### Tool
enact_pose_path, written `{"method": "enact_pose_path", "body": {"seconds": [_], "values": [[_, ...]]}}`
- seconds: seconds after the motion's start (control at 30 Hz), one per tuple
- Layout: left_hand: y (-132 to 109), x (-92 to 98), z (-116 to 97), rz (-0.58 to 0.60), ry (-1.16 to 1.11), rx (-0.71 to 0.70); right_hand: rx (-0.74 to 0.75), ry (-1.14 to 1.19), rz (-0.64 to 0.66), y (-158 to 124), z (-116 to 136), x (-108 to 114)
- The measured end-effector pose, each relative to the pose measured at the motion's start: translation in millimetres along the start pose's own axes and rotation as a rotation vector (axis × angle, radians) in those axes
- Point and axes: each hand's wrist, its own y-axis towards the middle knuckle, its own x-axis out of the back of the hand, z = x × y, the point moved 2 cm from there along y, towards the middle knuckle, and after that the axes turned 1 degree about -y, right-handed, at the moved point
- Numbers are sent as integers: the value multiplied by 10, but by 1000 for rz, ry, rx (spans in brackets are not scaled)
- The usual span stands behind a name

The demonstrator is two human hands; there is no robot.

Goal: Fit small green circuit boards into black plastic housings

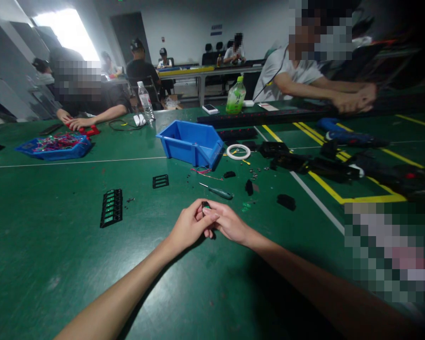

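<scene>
Both my hands meet over the green table, closed around one small black part (205,205) with a bit of green on it. My left hand (190,222) grips it from the left, and my right hand (229,221) presses on it with the thumb. Fingers hide most of the part. Just beyond them lies a screwdriver (220,192) with a dark green handle. A black slotted frame (160,181) rests farther left. Closer on the left is a long black frame (111,208) with several green pieces in its slots.
An open blue bin (191,141) stands ahead, beside a white ring (238,151). Black parts (286,202) and tiny screws lie to the right, near a blue power tool (350,134). A blue tray of wires (59,145) is far left. Co-workers sit across the table.
</scene>
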Motion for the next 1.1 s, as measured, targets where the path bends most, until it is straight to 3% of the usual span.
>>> {"method": "enact_pose_path", "body": {"seconds": [0.77, 0.93, 1.1], "values": [[-8, -9, 19, 19, -41, 57, -28, 55, 12, 4, -2, 31], [-32, -22, 12, -30, -20, 68, -45, 207, -24, 14, 5, 46], [-64, -28, -13, -126, 93, -39, -39, 322, -54, 18, 65, 34]]}}
